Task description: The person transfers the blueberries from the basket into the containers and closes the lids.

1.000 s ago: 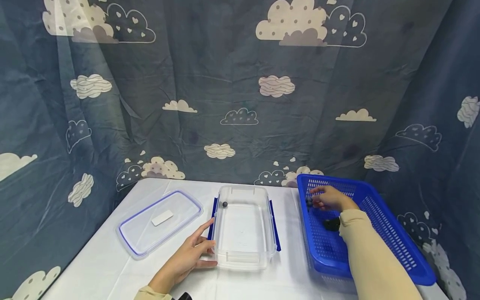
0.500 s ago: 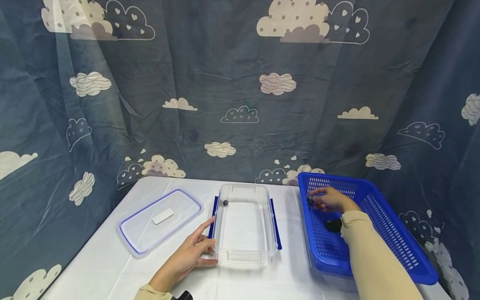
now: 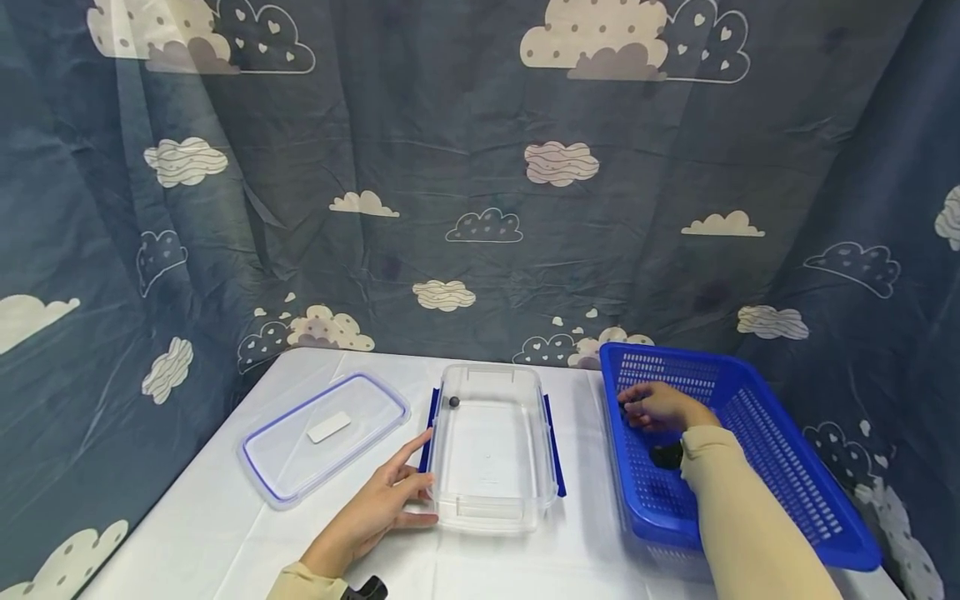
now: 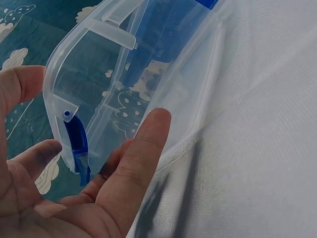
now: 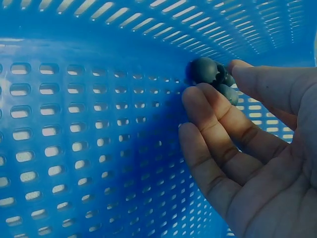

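Observation:
My left hand [image 3: 375,512] rests against the left side of a clear plastic food box [image 3: 491,450]. Its fingers are spread at the box's near left corner, beside the hanging blue latch [image 4: 78,141]. One blueberry [image 3: 453,402] lies inside the box near its far left corner. Over in the blue basket [image 3: 656,517], my right hand [image 3: 660,407] reaches to the left wall, fingers bent toward the thumb. Several blueberries [image 5: 204,71] sit at its fingertips there, partly hidden by fingers and thumb; I cannot tell whether one is pinched.
A clear lid [image 3: 322,437] with a blue seal and a white label [image 3: 328,427] lies left of the box. All of this stands on a white tablecloth [image 3: 517,562]. A dark curtain [image 3: 390,167] with cloud prints hangs behind and along both sides.
My right hand's fingers have sunk slightly and drawn in over the blueberries by the basket wall, covering more of them. The left hand and the box stay in place; the head view shifts a little.

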`<state>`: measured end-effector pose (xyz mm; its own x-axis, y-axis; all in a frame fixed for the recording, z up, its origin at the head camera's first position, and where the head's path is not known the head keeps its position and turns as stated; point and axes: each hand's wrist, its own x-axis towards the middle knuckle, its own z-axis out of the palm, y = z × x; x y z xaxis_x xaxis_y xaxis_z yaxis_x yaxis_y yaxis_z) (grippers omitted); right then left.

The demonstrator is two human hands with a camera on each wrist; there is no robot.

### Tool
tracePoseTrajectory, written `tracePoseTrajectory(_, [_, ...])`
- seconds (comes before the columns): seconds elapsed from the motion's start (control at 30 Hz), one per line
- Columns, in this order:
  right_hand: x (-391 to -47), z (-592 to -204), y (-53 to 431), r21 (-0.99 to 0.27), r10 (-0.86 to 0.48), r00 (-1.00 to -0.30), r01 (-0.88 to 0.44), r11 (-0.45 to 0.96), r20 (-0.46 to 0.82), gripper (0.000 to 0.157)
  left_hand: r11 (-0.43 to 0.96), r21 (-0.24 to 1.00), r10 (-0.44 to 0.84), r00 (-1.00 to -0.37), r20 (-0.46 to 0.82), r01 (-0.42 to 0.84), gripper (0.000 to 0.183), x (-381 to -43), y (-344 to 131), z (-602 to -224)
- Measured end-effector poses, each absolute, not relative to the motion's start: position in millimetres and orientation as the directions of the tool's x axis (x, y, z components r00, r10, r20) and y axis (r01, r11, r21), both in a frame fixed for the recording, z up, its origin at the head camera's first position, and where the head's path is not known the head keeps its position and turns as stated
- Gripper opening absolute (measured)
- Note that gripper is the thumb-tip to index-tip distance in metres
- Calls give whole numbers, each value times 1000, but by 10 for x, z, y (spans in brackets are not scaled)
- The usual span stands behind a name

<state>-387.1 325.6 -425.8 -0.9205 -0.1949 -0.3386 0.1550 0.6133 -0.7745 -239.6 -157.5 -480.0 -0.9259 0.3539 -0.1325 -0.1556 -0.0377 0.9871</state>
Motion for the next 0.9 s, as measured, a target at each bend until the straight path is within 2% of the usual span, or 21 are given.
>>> tracePoseTrajectory(0.33, [-3895,-4324,3243,-792,-229,-912,145,593,-339,22,-46,986,365,-922,-133,-161,76,-2407,-1551,-4796])
tracePoseTrajectory(0.9, [-3964,-4393,3202,-770,-215,-915,142,622,-342,21,-36,985,336,-930,-150,-171,75,-2414,-1565,-4797])
